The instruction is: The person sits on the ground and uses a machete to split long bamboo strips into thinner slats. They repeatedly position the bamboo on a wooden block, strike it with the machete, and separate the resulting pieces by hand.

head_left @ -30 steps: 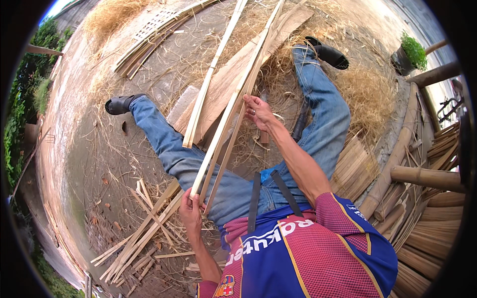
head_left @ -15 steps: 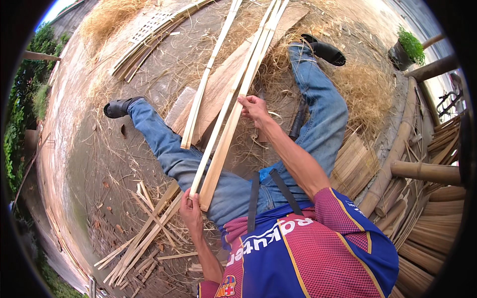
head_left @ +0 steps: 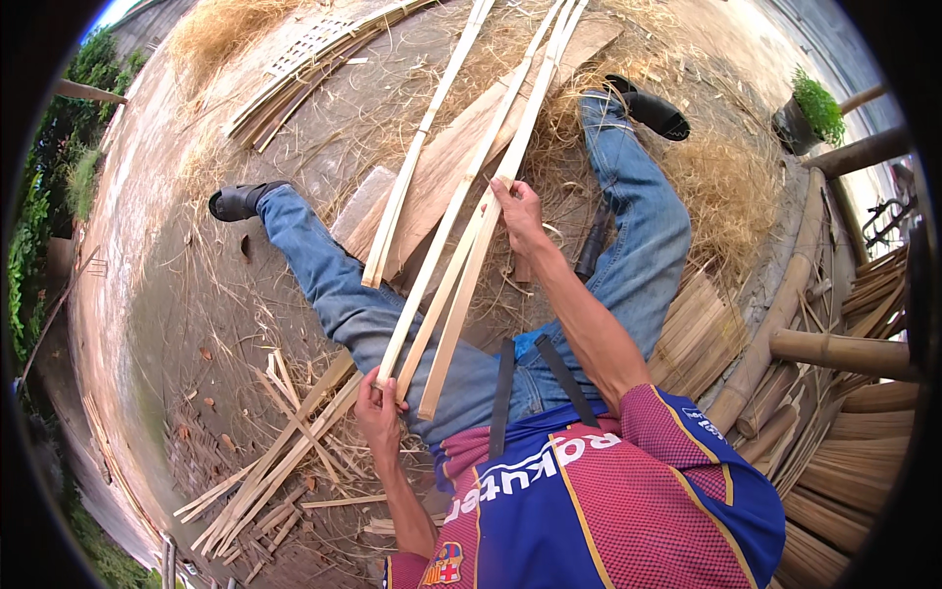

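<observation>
Several long, pale bamboo strips [head_left: 454, 329] slant from my lap away to the far top of the view. My left hand [head_left: 378, 407] is closed on the near end of the leftmost strip, and its fingertips also touch the end of the middle one. Farther up, my right hand [head_left: 518, 211] pinches the rightmost strip between thumb and fingers. The near ends of the three strips are fanned apart over my left thigh. Left of them, another narrow pair of strips [head_left: 400, 201] rests over a wooden board [head_left: 442, 177], held by neither hand.
Cut strips [head_left: 285, 456] lie in a loose pile at the lower left. More bundled strips [head_left: 285, 93] are at the far left. Curly shavings [head_left: 721, 187] cover the ground around my right boot. A dark-handled tool [head_left: 593, 242] lies by my right leg. Bamboo poles [head_left: 834, 351] stand at the right.
My right hand has shifted slightly right and up. The held strips have spread: the rightmost has separated from the middle one, so three near ends show instead of two.
</observation>
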A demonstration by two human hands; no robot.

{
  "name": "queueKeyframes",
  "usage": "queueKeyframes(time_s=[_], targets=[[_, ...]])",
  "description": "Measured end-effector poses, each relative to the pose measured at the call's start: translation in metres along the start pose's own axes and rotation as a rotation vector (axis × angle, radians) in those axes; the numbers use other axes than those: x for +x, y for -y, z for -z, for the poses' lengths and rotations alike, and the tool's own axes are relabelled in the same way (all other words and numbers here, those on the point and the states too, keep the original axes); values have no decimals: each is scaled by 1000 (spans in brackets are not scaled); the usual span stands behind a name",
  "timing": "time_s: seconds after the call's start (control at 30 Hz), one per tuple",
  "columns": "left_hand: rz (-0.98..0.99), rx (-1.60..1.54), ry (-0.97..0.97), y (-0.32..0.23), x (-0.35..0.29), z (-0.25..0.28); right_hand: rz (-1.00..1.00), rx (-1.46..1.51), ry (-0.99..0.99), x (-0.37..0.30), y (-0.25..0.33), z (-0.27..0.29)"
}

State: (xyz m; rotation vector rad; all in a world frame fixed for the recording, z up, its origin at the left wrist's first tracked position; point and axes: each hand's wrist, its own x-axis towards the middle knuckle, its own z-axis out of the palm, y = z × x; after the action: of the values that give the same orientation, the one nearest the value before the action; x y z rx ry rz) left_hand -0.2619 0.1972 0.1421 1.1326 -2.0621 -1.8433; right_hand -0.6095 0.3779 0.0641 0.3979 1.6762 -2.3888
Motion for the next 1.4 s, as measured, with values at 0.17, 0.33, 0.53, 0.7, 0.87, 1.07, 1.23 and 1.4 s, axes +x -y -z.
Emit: queueKeyframes(time_s=[0.17, 0.33, 0.53, 0.7, 0.87, 1.07, 1.23, 1.4], targets=[[8, -8, 14, 6, 2, 4, 112, -440, -32, 6, -18, 14], [20, -35, 38, 7, 3, 6, 101, -584, -80, 11, -23, 11], [4, 13, 35, 6, 0, 8, 67, -582, -53, 15, -11, 4], [-6, 41, 56, -1, -2, 7, 65, -678, -46, 9, 11, 2], [9, 56, 70, 2, -1, 9, 210, -1129, -92, 8, 3, 13], [26, 95, 70, -1, -5, 13, -4, -582, 13, 6, -12, -1], [-42, 175, -31, -8, -12, 5, -87, -277, 71, 20, -33, 2], [-15, 166, 25, -9, -26, 13, -219, 211, 90, 11, -24, -3]])
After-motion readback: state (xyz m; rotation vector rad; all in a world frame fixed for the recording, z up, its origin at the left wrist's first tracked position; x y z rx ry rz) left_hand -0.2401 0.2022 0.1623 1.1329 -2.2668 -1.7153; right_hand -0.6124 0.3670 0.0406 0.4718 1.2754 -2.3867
